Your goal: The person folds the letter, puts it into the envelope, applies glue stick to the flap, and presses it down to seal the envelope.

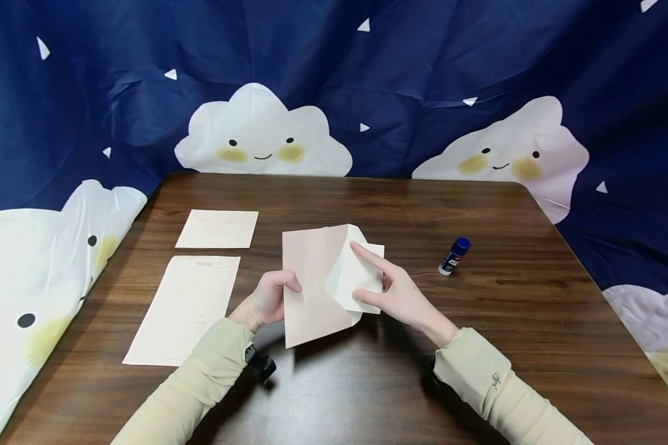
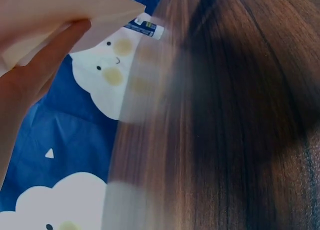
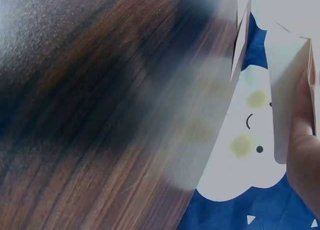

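A pale pink envelope (image 1: 314,312) is held up over the table's middle, its pale flap side turned to the right. My left hand (image 1: 269,298) grips its left edge, thumb on the near face and the other fingers mostly hidden behind. From the right, my right hand (image 1: 406,301) pinches a folded white sheet of paper (image 1: 367,278) that overlaps the envelope's right end. Whether the sheet's left edge is inside the opening I cannot tell. In the right wrist view, folded layers of paper (image 3: 287,64) show beside the fingers.
A glue stick (image 1: 454,256) with a blue cap lies to the right on the brown wooden table (image 1: 506,371). To the left are a small pale sheet (image 1: 217,228) and a larger lined sheet (image 1: 184,312). A blue cloud-print curtain (image 1: 389,68) hangs behind.
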Demonstrator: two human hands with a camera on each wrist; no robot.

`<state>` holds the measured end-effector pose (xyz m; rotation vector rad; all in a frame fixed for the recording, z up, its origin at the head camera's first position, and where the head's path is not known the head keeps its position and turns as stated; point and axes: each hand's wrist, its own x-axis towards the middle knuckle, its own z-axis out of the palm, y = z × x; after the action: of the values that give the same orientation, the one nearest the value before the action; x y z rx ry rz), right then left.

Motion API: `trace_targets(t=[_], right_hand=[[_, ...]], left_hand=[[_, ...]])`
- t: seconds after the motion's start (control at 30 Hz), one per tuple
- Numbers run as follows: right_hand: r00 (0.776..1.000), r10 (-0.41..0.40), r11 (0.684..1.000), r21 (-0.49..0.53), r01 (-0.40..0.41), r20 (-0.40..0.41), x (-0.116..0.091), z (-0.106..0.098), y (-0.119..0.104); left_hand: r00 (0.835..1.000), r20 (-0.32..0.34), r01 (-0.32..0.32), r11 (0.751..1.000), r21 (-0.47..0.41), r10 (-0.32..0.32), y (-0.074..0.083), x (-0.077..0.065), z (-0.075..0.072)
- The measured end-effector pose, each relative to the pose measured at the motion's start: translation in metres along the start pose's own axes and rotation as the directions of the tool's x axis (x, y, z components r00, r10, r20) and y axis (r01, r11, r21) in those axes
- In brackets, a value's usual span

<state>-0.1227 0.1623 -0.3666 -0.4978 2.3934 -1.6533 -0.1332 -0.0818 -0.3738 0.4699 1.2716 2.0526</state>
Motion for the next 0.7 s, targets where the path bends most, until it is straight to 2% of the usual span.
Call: trace_targets(t=[0.43,0.7], right_hand=[[0.999,-0.001,1.0,-0.031,0.0,-0.036,0.0019,0.0031,0.0],[1.0,0.005,1.0,-0.019,-0.006,-0.025,0.0008,0.0027,0.0]], left_hand=[[0.996,-0.086,0.004,1.0,-0.003,-0.004,0.0015,-0.0012,-0.002],[0.996,-0.086,0.013,1.0,0.007,-0.013,0.0022,-0.0012,-0.0021]])
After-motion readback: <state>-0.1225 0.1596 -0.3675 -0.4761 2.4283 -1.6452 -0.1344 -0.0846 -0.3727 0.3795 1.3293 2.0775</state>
